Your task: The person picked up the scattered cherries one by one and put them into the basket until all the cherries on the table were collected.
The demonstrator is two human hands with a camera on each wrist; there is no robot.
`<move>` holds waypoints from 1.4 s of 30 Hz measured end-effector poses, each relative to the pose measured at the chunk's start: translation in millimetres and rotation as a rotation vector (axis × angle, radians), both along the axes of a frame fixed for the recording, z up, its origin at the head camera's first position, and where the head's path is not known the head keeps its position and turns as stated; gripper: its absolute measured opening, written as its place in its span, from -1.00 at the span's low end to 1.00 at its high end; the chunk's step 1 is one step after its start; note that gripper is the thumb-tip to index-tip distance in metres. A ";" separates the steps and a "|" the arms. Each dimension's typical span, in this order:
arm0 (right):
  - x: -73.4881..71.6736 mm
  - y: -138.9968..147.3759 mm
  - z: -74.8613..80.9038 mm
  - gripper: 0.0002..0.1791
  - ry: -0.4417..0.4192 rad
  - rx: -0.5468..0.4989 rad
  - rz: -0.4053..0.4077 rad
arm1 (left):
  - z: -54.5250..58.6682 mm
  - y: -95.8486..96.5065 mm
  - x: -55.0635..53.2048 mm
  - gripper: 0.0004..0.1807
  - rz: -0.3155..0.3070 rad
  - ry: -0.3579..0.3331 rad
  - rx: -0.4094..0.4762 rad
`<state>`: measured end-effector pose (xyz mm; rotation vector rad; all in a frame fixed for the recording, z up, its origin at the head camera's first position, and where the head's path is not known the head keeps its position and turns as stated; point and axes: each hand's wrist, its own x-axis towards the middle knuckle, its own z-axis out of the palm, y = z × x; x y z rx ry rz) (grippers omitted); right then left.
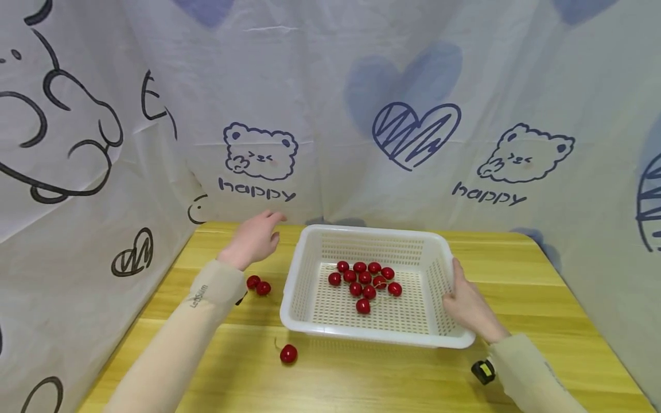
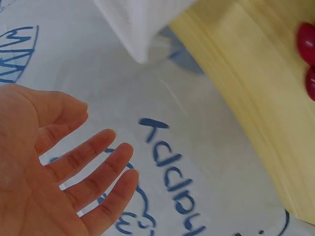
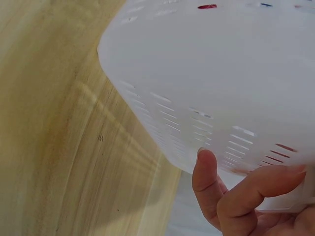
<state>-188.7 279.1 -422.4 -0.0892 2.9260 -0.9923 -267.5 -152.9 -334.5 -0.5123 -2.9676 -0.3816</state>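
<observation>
A white perforated plastic basket (image 1: 361,331) holds several red cherries (image 1: 363,306) with stems. The right hand (image 1: 472,307) grips the basket's right end, thumb over the rim; in the right wrist view its fingers (image 3: 261,189) bend against the slotted outer wall (image 3: 211,64). To the left of the basket, the left hand (image 1: 254,240) is raised with nothing in it, its fingers loosely spread in the left wrist view. Two cherries (image 1: 263,288) lie on the table just below that hand. Another cherry (image 1: 288,354), stem up, sits in front of the basket's left corner.
The wooden table (image 1: 341,384) runs back to a white cloth (image 1: 330,69) printed with bears and hearts. More of this cloth hangs along the left and right sides. A black device (image 1: 483,371) is strapped at the right wrist.
</observation>
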 end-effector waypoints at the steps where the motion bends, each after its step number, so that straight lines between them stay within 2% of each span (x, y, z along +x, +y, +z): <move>1: 0.2 0.2 0.0 0.04 0.001 0.000 0.002 | -1.4 -3.6 1.1 -0.53 0.008 0.002 -0.010; 7: 1.3 1.1 0.5 0.04 0.007 -0.005 0.002 | -15.9 -22.4 7.0 -0.54 0.034 0.002 -0.046; 16: 0.6 2.1 -0.6 0.04 0.007 -0.008 0.007 | -51.3 -45.1 15.6 -0.52 0.063 -0.029 -0.093; 25: 0.7 2.2 -0.3 0.04 0.013 -0.001 0.008 | -79.9 -51.2 21.5 -0.51 0.077 -0.112 -0.115; 29: 1.2 1.8 0.4 0.04 0.014 0.013 0.006 | -91.0 -52.0 21.6 -0.51 0.061 -0.129 -0.127; 35: 1.6 1.1 1.6 0.03 0.004 0.010 0.000 | -105.0 -54.2 21.4 -0.53 0.050 -0.139 -0.132; 42: 1.7 0.3 1.1 0.03 0.005 0.003 -0.002 | -112.9 -55.9 22.5 -0.57 0.040 -0.149 -0.137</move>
